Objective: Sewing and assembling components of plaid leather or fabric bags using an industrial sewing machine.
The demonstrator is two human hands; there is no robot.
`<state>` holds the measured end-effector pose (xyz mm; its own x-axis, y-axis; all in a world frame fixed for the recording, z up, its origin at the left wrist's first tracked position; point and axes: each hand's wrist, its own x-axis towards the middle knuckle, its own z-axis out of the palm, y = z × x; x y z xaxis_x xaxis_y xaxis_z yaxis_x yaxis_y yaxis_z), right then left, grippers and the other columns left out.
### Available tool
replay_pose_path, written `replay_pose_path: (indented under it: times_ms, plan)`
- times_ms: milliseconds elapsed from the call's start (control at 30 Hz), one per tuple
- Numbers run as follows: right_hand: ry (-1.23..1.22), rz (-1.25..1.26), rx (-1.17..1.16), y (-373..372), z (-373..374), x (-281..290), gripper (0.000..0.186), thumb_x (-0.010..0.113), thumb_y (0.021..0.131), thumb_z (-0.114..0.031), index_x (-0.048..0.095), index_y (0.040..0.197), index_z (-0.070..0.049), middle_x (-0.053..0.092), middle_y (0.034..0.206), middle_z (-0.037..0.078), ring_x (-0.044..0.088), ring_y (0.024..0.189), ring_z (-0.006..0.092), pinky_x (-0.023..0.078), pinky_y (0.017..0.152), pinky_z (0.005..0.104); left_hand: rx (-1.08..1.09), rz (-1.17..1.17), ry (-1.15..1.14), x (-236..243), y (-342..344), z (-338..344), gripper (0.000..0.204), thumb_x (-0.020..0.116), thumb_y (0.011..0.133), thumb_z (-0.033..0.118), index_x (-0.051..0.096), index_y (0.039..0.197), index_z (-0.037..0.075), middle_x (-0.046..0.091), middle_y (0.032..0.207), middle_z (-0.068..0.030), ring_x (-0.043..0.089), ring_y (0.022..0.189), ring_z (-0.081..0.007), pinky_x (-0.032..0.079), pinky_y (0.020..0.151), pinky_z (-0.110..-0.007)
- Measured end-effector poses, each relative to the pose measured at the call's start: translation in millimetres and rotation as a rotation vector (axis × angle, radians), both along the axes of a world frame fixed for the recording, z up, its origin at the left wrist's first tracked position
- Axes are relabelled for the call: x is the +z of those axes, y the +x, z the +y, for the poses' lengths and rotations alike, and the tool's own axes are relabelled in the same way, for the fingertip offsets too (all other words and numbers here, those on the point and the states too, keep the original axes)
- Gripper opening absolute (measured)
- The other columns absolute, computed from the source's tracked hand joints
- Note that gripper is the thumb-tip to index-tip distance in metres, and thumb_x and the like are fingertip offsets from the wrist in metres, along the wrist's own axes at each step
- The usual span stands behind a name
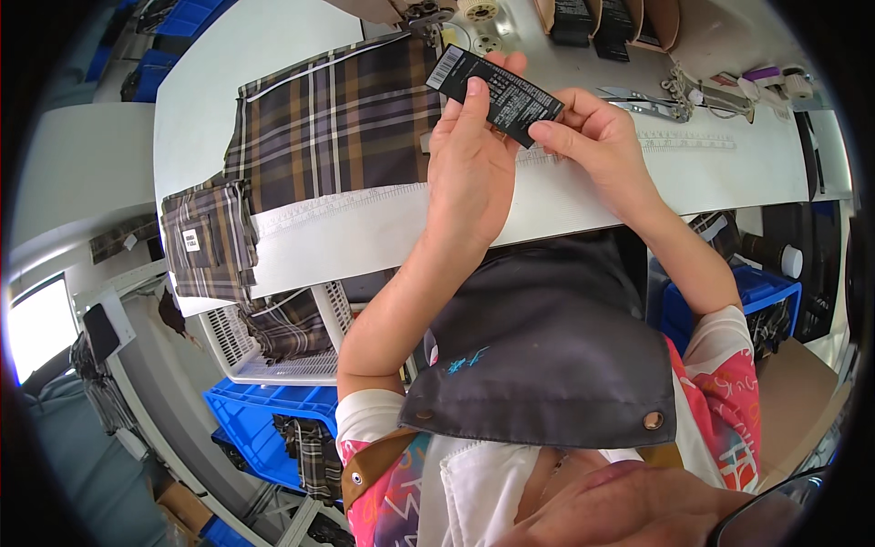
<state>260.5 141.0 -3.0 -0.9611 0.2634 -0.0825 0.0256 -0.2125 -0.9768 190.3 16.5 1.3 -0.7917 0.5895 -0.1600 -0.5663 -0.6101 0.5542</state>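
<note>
Okay, left hand (469,169) has its thumb on top of the black label (506,102), fingers partly curled behind; right hand (597,137) pinches the lower corner, thumb against fingers. Label's held up over the white table (355,246). I'd keep both grips light and level so it won't buckle. Plaid cloth (328,123) lies beyond, leftward.

Metal scissors (645,104) far right on wht tabletop (355,239). Wht plast. basket (221,337), perf. sides, near left, below tabletop; blue crate (248,417) adj. 2nd blue crate (779,292) near right. Bright window (41,330) left.
</note>
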Motion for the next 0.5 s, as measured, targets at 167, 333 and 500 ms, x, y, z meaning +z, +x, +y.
replay_pose_path:
  times_ms: [167,333,500]
  plan:
    - [0.052,0.118,-0.023,-17.6,10.3,5.5,0.014,0.067,0.082,-0.012,0.062,0.09,-0.002,0.06,0.073,-0.003,0.05,0.067,0.0022,0.039,0.062,0.0177,0.012,0.321,-0.316,-7.8,-15.0,-35.5,0.013,0.055,0.091,0.012,0.064,0.093,0.003,0.065,0.092,-0.007,0.062,0.085,-0.0144,0.05,0.082,-0.032]
    - [0.267,0.088,0.036,-24.1,13.6,11.0,0.012,0.066,0.083,-0.012,0.065,0.088,-0.002,0.061,0.075,-0.003,0.05,0.067,0.0027,0.039,0.062,0.0175,-0.072,0.507,-0.567,6.9,-30.0,-53.8,0.016,0.063,0.083,0.005,0.064,0.094,-0.006,0.066,0.081,-0.0085,0.063,0.071,-0.0114,0.048,0.065,-0.021]
    - [0.338,0.083,0.049,-24.7,13.7,10.9,0.014,0.066,0.083,-0.014,0.067,0.088,0.0,0.064,0.076,0.0,0.055,0.067,0.0045,0.044,0.061,0.0185,-0.146,0.549,-0.648,7.8,-37.0,-59.0,0.019,0.065,0.08,0.003,0.063,0.095,-0.008,0.066,0.08,-0.0086,0.063,0.069,-0.0104,0.048,0.064,-0.02]
